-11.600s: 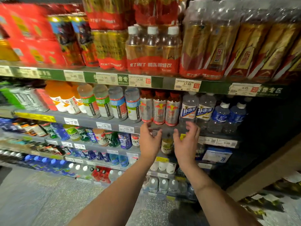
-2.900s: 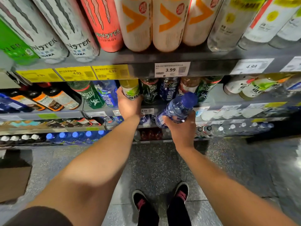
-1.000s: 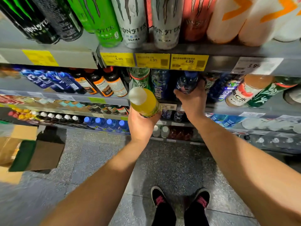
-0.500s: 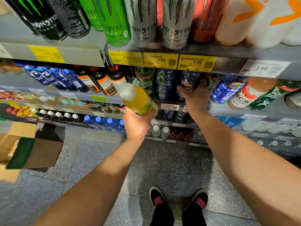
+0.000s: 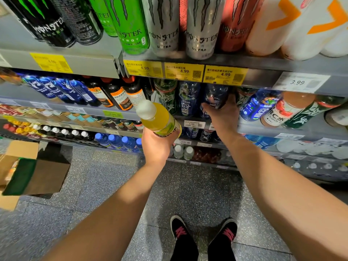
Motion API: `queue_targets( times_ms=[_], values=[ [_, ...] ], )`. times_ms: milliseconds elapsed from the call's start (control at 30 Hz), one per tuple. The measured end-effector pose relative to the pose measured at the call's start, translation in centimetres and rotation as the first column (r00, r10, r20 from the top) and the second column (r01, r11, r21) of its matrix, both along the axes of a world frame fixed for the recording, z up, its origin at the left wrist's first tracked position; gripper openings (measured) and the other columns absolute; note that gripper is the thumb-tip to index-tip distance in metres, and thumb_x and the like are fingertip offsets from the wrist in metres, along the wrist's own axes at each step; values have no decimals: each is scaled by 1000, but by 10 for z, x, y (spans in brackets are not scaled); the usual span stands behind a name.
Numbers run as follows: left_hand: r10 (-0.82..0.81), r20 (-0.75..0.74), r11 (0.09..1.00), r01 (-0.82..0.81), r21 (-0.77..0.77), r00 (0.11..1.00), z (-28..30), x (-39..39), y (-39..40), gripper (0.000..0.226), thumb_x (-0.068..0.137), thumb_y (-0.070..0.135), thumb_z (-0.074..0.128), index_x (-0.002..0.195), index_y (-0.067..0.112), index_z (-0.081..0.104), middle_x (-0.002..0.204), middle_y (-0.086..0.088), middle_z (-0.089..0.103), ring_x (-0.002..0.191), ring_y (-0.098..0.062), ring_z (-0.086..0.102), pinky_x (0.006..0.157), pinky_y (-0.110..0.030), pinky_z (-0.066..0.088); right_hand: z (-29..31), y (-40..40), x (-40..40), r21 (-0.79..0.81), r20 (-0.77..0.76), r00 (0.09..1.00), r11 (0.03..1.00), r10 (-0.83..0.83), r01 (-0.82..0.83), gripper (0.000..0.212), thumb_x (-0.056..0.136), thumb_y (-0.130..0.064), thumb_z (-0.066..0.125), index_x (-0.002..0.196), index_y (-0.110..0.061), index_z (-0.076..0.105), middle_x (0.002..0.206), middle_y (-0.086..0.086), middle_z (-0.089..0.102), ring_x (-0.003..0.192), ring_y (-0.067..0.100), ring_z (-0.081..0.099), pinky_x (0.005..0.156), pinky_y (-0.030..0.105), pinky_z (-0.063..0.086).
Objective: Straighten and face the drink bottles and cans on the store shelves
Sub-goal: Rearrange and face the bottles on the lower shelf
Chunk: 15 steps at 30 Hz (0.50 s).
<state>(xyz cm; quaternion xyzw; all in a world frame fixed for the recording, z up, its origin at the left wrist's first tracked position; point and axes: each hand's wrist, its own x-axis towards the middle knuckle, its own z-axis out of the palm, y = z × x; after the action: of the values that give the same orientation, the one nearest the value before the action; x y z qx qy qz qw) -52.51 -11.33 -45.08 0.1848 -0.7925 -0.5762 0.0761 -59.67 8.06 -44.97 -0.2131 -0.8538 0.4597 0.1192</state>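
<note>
Head view: shelves (image 5: 282,65) of cans and bottles rise above both grips. The left grip (image 5: 157,146) clasps a tilted yellow bottle (image 5: 157,118) held off the shelf. Just right of it, the right grip (image 5: 223,113) wraps a dark blue bottle (image 5: 216,95) standing on the middle shelf.

i note both forearms bare and extended toward the shelf edge (image 5: 263,78). left hand (image 5: 157,146) sits below that edge, fingers curled round a yellow bottle (image 5: 158,119). right hand (image 5: 223,113) reaches under it, gripping a dark bottle (image 5: 216,97).
</note>
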Motion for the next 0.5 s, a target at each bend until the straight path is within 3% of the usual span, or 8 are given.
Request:
queue_targets(
  times_ms=[67,167,267,333,433,500],
  values=[
    [-1,1,1000,1,-4,1000,2,-1,-1,50,65,25,93,106,19,64,94,10,73,87,5,66,73,-12,51,-8,3,5,9,88,996,1000,14,-15,59,75,-37,83,118,-8,57,110,8,71,94,19,64,75,23,45],
    [10,-3,1000,-10,-1,1000,5,-4,-5,48,66,25,92,104,19,65,91,15,71,83,9,65,69,-6,48,-22,1,25,14,149,989,1000,10,-12,46,84,-29,76,116,0,61,113,16,70,106,32,66,90,38,51],
    [32,2,999,-32,7,999,5,-6,-12,48,66,24,92,106,16,66,93,11,73,88,-1,68,74,-15,52,-27,-16,44,74,64,997,997,-44,39,31,90,-21,67,111,2,63,111,17,66,104,35,62,85,37,47],
    [50,11,999,-50,-7,999,5,-6,-20,51,65,28,92,107,16,66,94,11,73,89,-3,68,73,-13,50,-22,-38,51,-4,-58,996,998,-70,70,26,91,-19,64,110,-1,61,106,10,62,99,23,58,82,39,47],
    [84,13,996,-83,-38,996,2,-3,-35,54,62,36,93,106,16,67,93,10,73,86,-4,69,68,-8,48,-11,-82,49,3,-121,986,994,111,-112,29,92,-25,67,113,-7,59,106,4,60,98,18,55,84,38,47],
    [102,22,995,-102,-20,995,-1,-2,-45,54,61,38,93,103,16,67,92,7,74,84,-11,71,70,-21,53,-5,-113,38,-29,-93,972,975,215,-218,44,91,-28,69,127,-8,55,123,9,59,116,24,55,96,38,47]
  ],
)
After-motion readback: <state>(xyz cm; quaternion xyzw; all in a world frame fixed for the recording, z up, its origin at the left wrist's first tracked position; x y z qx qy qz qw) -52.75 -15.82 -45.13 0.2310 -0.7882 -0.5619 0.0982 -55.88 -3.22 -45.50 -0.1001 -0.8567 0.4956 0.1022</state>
